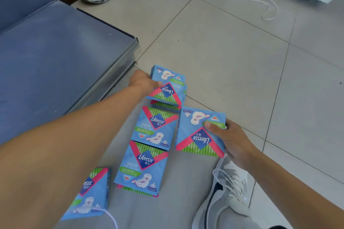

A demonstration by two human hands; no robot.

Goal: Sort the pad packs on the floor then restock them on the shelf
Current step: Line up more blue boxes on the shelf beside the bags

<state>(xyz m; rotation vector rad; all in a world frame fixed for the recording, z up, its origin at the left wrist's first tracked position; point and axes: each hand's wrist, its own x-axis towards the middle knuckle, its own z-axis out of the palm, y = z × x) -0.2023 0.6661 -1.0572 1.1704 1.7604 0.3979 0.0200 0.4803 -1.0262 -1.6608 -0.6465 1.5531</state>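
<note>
the left hand (144,82) pinches the far pack (167,84) atop its floor stack, the right hand (229,140) grips another pack (200,134); square edges, logos matching, before lifting to the shelf (61,52).

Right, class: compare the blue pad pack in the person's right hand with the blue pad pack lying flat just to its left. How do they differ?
The blue pad pack in the right hand is gripped by the right hand, whereas the blue pad pack lying flat to its left is untouched by either hand. The held pack's Libresse logo reads upside down to the camera; the flat one reads upright. Both share the same blue, pink and green design.
</note>
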